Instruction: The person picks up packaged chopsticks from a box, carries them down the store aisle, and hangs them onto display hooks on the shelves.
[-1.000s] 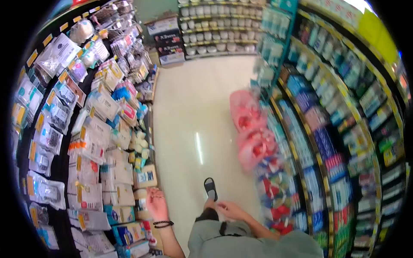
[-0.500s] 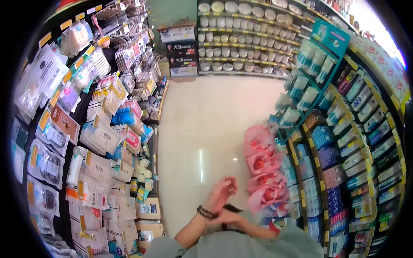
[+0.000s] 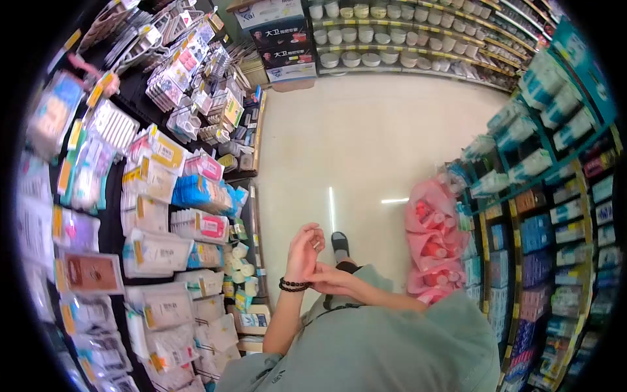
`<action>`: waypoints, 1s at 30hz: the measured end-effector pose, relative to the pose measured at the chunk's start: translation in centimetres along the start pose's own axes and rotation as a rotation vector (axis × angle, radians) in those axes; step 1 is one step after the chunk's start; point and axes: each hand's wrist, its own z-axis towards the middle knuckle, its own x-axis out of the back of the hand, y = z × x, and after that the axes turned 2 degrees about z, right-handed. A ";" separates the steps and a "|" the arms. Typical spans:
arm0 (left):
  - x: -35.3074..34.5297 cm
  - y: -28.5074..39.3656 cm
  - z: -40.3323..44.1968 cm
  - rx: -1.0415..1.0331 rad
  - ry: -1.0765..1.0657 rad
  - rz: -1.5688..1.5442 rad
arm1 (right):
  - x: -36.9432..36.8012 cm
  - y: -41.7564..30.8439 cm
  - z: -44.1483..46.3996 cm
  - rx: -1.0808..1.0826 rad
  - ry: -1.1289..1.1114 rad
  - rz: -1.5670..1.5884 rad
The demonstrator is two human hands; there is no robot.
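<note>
My left hand (image 3: 304,255) is raised in front of my body, its fingers loosely curled and apart with nothing in them. A dark beaded bracelet (image 3: 295,285) circles that wrist. Reaching across from the other side, my right hand (image 3: 334,279) touches the base of my left palm, just above the bracelet. Its fingers look stretched out and partly overlap the left hand; no object shows in it. Packaged goods (image 3: 202,225) on the left-hand rack are the nearest wares to my left hand.
Hanging packs fill the left rack (image 3: 160,251). Pink wrapped bundles (image 3: 434,242) stand on the floor (image 3: 326,137) at right, beside a teal display stand (image 3: 555,111) and boxed goods. Stacked cartons (image 3: 284,42) and bowl shelves (image 3: 392,52) close the far end. My shoe (image 3: 339,245) is on the floor.
The view has moved forward along the aisle and tilted down, so the far shelves sit higher. My shoe has come into view. Both hands stay together, now farther left and higher in the picture.
</note>
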 end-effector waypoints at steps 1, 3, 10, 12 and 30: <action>0.5 1.8 2.9 0.007 0.030 0.001 | 0.7 -2.0 2.6 -0.022 0.005 0.045; 0.2 5.3 7.6 -0.012 0.053 -0.026 | -0.7 -6.5 6.2 -0.015 -0.047 0.017; -0.3 12.0 21.5 -0.004 0.105 -0.254 | 0.5 -18.2 15.4 -0.224 -0.103 0.148; 0.0 13.2 25.8 0.026 0.091 -0.265 | 1.2 -21.8 17.9 -0.212 -0.025 0.036; -0.7 37.0 74.1 -0.044 0.036 -0.225 | 5.9 -62.3 50.6 0.015 0.246 -0.103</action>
